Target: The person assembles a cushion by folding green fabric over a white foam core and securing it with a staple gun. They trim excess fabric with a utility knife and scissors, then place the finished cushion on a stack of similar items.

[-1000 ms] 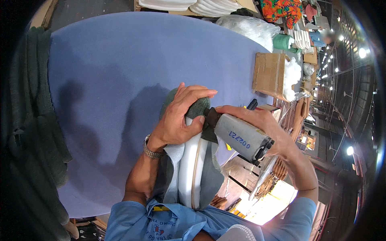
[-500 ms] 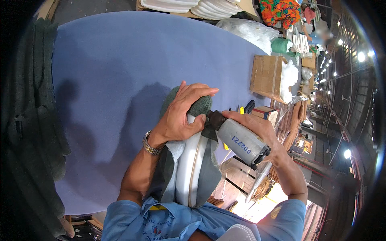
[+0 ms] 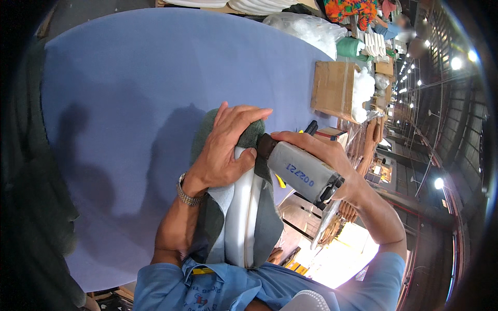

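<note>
Left hand (image 3: pixel 223 147) presses green fabric (image 3: pixel 253 133) on white padded piece (image 3: pixel 238 207), running centre to six o'clock; right hand (image 3: pixel 330 154) wraps grey tool (image 3: pixel 293 163), towards four o'clock. Thumb (image 3: pixel 247 159) beside nose (image 3: pixel 266 146): slip could injure.

And there's the wide fisheye, up on the person's head, peering down close over the bare left hand (image 3: pixel 224 149) and bare right hand (image 3: pixel 328 154).

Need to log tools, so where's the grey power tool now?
Right of centre in the head view, the grey power tool is in the right grip, its dark nose beside the green fabric under the left grip.
</note>
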A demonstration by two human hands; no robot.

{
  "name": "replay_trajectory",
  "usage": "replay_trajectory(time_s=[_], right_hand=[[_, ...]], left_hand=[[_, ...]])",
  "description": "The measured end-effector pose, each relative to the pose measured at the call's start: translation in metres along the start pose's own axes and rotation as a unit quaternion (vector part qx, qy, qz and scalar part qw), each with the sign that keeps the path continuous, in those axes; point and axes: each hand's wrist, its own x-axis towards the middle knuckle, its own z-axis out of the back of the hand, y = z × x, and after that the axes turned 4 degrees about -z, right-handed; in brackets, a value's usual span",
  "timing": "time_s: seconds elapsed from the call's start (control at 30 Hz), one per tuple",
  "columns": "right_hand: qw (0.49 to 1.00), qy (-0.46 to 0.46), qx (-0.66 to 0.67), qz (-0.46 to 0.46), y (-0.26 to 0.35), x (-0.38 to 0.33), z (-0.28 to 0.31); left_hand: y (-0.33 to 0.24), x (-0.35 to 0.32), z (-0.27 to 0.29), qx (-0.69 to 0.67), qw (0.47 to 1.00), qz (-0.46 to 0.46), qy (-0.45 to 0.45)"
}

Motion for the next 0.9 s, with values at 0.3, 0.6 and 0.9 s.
replay_trajectory(time_s=[0.3,0.6,0.9], right_hand=[[0.999,-0.018,0.037,-0.006,-0.004,-0.006,-0.014],[0.964,-0.226,0.141,0.009,-0.032,-0.051,-0.084],[0.949,-0.211,0.153,-0.179,-0.096,-0.043,-0.220]], left_hand=[[-0.003,0.000,0.004,-0.012,1.000,0.000,-0.004],[-0.014,-0.006,0.027,-0.061,0.996,0.039,0.048],[-0.049,-0.006,0.022,0.060,0.996,0.022,0.063]])
